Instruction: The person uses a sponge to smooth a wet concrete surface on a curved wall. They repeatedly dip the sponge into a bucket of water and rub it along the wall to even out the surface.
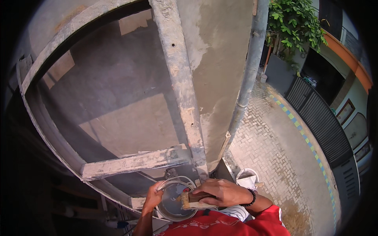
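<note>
My left hand [153,196] grips the rim of a round bucket [162,210] at the lower middle, fingers over its left side. Grey liquid or a thin wet mix shows inside. My right hand [226,192], with a dark beaded bracelet at the wrist, is closed round a wide brush [201,196]. Its worn, pale yellowish end reaches over the bucket's right side. Whether the tip touches the liquid, I cannot tell. Just ahead stands a wall [222,63] with a darker, damp-looking grey patch beside paler plaster.
A splashed beam [179,67] runs upward, joined by a crosspiece [136,162] and a curved-looking frame [51,137]. Right of the wall rises a grey pipe [246,90]. A white bucket [248,172] sits lower right. Below lies a paved lane [271,153] with a dark gate [319,118] beyond.
</note>
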Demonstrator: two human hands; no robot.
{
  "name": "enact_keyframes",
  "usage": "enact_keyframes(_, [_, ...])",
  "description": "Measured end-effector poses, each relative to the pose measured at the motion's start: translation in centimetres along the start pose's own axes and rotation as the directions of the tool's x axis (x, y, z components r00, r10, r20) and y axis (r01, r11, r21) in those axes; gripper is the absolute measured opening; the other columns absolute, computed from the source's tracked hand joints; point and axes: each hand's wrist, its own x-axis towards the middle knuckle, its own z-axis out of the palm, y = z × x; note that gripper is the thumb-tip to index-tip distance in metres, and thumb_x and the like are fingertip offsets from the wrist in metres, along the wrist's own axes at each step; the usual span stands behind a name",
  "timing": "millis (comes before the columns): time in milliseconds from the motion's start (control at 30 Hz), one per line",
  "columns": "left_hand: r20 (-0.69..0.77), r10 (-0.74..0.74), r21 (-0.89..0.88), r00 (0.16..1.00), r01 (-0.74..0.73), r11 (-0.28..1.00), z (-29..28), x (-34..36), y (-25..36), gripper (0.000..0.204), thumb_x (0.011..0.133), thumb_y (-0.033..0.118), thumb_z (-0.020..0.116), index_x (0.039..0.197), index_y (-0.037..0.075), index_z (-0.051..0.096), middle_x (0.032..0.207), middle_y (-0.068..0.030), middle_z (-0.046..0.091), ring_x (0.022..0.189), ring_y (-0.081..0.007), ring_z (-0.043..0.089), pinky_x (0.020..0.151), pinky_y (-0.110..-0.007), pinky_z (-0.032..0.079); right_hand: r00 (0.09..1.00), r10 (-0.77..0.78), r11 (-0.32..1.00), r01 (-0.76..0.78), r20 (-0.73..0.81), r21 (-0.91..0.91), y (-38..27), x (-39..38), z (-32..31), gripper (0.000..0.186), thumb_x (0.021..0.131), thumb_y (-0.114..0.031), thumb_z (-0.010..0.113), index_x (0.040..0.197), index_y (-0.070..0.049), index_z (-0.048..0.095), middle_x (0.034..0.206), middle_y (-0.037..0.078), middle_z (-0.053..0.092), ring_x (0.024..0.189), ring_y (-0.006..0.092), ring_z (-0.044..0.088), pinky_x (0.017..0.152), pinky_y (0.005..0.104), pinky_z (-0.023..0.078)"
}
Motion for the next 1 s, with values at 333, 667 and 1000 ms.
enact_keyframes(333, [-0.012, 0.058, 0.046, 0.998, -0.058, 0.997, 0.0, -0.1, -0.5, 0.053, 0.073, -0.01, 0.044, 0.121, -0.001, 0.064, 0.106, -0.0084, 0.07, 0.101, -0.0154, 0.062, 0.092, -0.027, 0.046, 0.821, 0.147, 0.752, 0.269, 0.552, -0.601, 8.2, 4.6, 19.4, 0.015, 0.077, -0.017, 0.066, 0.083, -0.007, 0.075, 0.084, 0.012, 0.072, 0.076, 0.032, 0.071, 0.059, 0.0492, 0.054])
enact_keyframes(667, [-0.013, 0.101, 0.122, 0.995, -0.098, 0.988, -0.4, -0.2, 0.5, 0.051, 0.072, -0.007, 0.041, 0.118, -0.002, 0.063, 0.105, -0.011, 0.07, 0.099, -0.0166, 0.063, 0.091, -0.027, 0.046, 0.676, 0.264, 0.902, 0.08, 0.688, -0.424, 8.4, 7.4, 16.5, 0.023, 0.08, -0.018, 0.067, 0.096, -0.002, 0.071, 0.095, 0.019, 0.072, 0.088, 0.0361, 0.07, 0.072, 0.0496, 0.054])
enact_keyframes(1000, [0.002, 0.121, 0.117, 0.993, -0.121, 0.986, -0.1, -0.1, 0.4, 0.054, 0.071, -0.009, 0.043, 0.12, -0.002, 0.063, 0.107, -0.0123, 0.07, 0.104, -0.0191, 0.065, 0.093, -0.029, 0.046, 0.999, 0.033, 0.971, -0.035, 0.01, 0.235, 0.3, 2.3, -1.2, 0.031, 0.092, -0.017, 0.066, 0.121, -0.005, 0.062, 0.102, 0.015, 0.072, 0.089, 0.032, 0.069, 0.08, 0.0392, 0.052])
